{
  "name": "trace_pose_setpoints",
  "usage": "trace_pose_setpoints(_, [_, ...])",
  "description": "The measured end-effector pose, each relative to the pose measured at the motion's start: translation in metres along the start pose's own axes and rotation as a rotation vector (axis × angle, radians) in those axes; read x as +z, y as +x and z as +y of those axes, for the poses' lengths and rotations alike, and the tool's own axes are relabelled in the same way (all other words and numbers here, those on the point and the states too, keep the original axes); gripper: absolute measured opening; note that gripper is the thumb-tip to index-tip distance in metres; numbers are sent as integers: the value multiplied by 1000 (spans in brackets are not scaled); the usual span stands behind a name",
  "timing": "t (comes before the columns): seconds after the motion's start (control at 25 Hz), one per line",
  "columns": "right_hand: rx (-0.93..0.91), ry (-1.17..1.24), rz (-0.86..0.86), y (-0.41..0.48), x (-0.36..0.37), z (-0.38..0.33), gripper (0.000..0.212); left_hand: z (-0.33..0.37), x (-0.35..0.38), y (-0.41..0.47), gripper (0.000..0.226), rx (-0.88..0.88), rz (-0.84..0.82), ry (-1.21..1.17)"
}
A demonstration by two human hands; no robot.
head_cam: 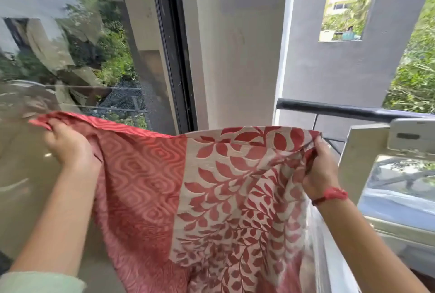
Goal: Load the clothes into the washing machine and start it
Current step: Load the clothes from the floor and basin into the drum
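2 hands, left (67,145), right (320,170), gripping woven red leaf-patterned cloth (211,198)

A red and cream cloth (211,198) is held up and spread between two hands. Its top edge is gripped at one end by the left hand (68,146) and pinched at the other by the right hand (320,170); a red wrist band (334,195) is worn on the right wrist. One part of the cloth is patterned with red ripples, the other with red leaves on cream. The open white lid of the washing machine (400,163) is seen at the right, a glass door (82,45) behind at the left.
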State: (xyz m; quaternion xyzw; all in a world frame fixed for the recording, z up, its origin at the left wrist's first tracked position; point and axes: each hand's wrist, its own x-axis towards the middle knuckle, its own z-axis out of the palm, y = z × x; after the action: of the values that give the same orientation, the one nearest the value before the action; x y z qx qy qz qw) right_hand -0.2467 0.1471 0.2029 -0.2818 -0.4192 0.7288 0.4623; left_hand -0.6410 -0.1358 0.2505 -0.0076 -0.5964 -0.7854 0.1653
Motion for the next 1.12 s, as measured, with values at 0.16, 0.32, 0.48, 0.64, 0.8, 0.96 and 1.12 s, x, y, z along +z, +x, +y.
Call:
trace_pose_setpoints(0.16, [6, -575, -34, -18, 22, 19, 28, -19, 7, -134, 53, -188, -248, 144])
trace_pose_setpoints(0.32, [241, -534, -319, -8, -16, 3, 22, -47, -3, -128, 56, 24, -577, 250])
trace_pose_setpoints(0.48, [3, -1391, -667, 3, -54, -10, 42, -59, -23, -131, 57, 385, -1333, 722])
trace_pose_setpoints(0.64, [-255, -1315, -507, 3, -57, -4, 21, -77, -21, -132, 30, 367, -1465, 750])
trace_pose_setpoints(0.8, [-274, -355, -90, -29, -13, 9, 15, -56, 10, -182, 19, -127, -823, 41])
trace_pose_setpoints(0.96, [-215, -169, -106, -61, 56, 55, 18, -28, 52, -275, 42, -208, -757, -212])
trace_pose_setpoints(1.12, [-278, -261, -222, -62, 72, 72, 26, -29, 57, -303, 27, -193, -943, -322])
